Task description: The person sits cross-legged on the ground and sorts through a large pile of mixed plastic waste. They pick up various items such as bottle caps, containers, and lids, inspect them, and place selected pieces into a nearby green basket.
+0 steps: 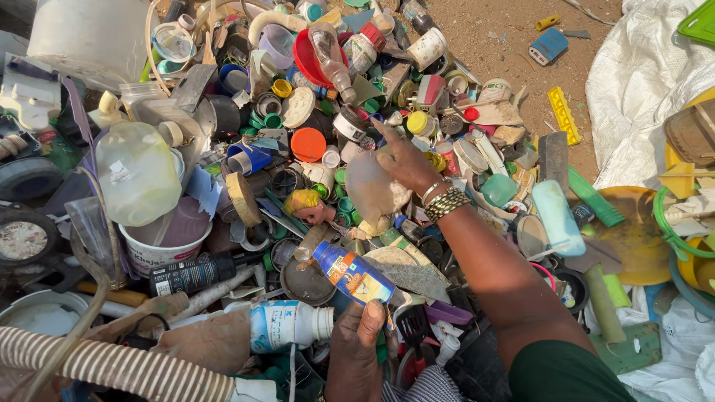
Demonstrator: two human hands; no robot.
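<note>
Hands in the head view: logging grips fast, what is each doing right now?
Left hand: closed on a blue plastic bottle.
Right hand: fingers spread open, resting on a pale doll body.

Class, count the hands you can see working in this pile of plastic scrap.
2. The left hand holds a blue bottle at bottom centre; the right hand reaches into the pile at the middle. No others show.
</note>
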